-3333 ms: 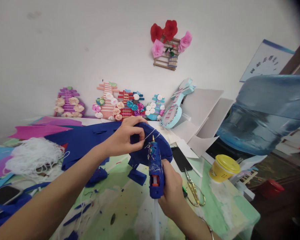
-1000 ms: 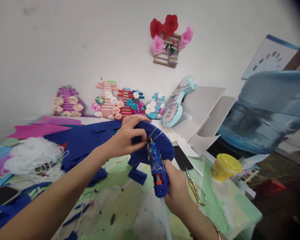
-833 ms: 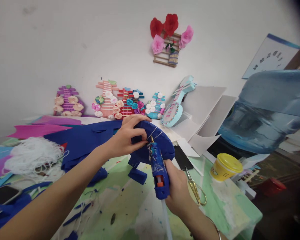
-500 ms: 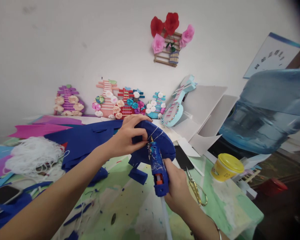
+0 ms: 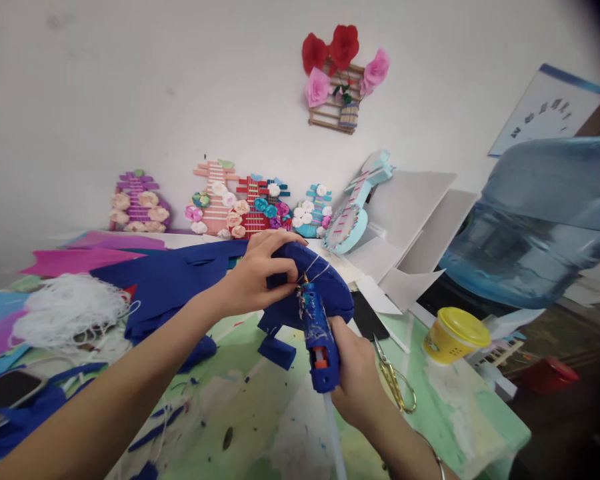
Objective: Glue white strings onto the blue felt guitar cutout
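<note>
My right hand point(image 5: 353, 360) is wrapped round a blue hot glue gun point(image 5: 316, 327), with a long white glue stick point(image 5: 334, 433) trailing from its rear. The gun's nozzle points up at a dark blue rounded craft body point(image 5: 335, 300), by white strings point(image 5: 320, 267) that cross it. My left hand point(image 5: 267, 273) is closed at the body's upper left, thumb and forefinger pinched near the nozzle tip. What lies between those fingertips is too small to make out; the other fingers rest over the body's top edge.
Gold-handled scissors point(image 5: 396, 380) and a yellow tub point(image 5: 455, 337) are on the right of the green table point(image 5: 250, 427). White yarn point(image 5: 75, 310), blue sheets point(image 5: 165, 280) and a phone point(image 5: 10, 393) lie left. Lute-shaped crafts point(image 5: 215, 200) line the wall; a water jug point(image 5: 535, 220) stands right.
Both hands and the glue gun keep nearly the same pose. The whole view has shifted very slightly, and nothing has been let go.
</note>
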Motion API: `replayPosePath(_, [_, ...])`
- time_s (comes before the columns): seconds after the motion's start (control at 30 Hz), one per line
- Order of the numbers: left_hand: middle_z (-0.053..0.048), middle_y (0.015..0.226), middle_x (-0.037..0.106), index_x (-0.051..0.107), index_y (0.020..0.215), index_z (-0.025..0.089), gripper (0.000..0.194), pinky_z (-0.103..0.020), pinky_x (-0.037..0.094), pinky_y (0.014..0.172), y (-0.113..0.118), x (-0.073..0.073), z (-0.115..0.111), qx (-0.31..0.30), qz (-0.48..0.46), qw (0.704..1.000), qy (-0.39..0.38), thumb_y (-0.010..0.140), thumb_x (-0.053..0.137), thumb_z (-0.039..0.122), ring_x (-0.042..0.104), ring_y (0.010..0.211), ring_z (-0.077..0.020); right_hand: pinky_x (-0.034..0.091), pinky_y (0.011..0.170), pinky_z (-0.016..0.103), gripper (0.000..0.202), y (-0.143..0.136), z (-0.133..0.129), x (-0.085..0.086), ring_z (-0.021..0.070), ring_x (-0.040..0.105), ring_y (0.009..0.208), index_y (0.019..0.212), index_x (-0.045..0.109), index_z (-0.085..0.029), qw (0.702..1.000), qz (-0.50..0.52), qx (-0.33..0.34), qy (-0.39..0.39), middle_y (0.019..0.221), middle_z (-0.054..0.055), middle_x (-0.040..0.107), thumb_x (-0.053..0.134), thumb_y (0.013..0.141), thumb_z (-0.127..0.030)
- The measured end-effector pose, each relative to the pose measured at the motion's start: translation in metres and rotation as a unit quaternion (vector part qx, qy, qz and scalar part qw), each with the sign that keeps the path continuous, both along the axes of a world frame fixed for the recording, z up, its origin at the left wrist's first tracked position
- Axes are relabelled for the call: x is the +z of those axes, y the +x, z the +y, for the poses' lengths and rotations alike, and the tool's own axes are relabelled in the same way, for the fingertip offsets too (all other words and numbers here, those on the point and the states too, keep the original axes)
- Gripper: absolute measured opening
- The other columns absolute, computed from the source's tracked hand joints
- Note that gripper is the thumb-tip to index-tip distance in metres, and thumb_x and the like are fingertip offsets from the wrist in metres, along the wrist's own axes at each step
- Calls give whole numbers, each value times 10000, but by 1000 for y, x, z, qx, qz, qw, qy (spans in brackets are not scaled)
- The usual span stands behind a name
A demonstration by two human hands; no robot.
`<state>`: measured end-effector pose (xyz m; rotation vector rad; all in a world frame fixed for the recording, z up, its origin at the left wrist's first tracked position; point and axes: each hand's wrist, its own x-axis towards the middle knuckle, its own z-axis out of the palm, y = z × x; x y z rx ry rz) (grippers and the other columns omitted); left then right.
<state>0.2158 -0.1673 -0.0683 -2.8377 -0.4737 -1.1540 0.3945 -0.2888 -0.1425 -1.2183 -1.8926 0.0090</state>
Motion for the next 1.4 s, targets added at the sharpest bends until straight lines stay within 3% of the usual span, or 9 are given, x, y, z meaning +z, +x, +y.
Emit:
replayPosePath(0.9, [-65, 1268, 494, 599, 687, 182, 88, -469, 309, 1039, -2, 0, -2, 8, 0, 1000, -3, 753, 596, 124, 445, 1184, -270, 323, 485, 231, 24, 1, 1, -1, 128, 485, 494, 840, 429, -217, 1000, -9, 10, -3, 662, -4, 597, 451, 831, -222])
replayPosePath(1.1, [-83, 1313, 480, 572, 684, 170, 54, -469, 323, 1052, -6, 3, -6, -14, 3, 1000, -15, 730, 587, 145, 441, 1207, -284, 335, 493, 230, 32, 1, -1, -1, 132, 509, 512, 852, 441, -214, 1000, -12, 5, -9, 672, -2, 607, 448, 822, -206])
replayPosePath(1.4, [-117, 1273, 549, 490, 740, 180, 75, -442, 375, 1018, -4, 0, -4, -20, -38, 999, -21, 778, 546, 148, 506, 1159, -248, 320, 471, 224, 36, 0, -2, 1, 124, 479, 489, 851, 437, -218, 1000, -18, 4, 17, 652, -17, 581, 444, 821, -199])
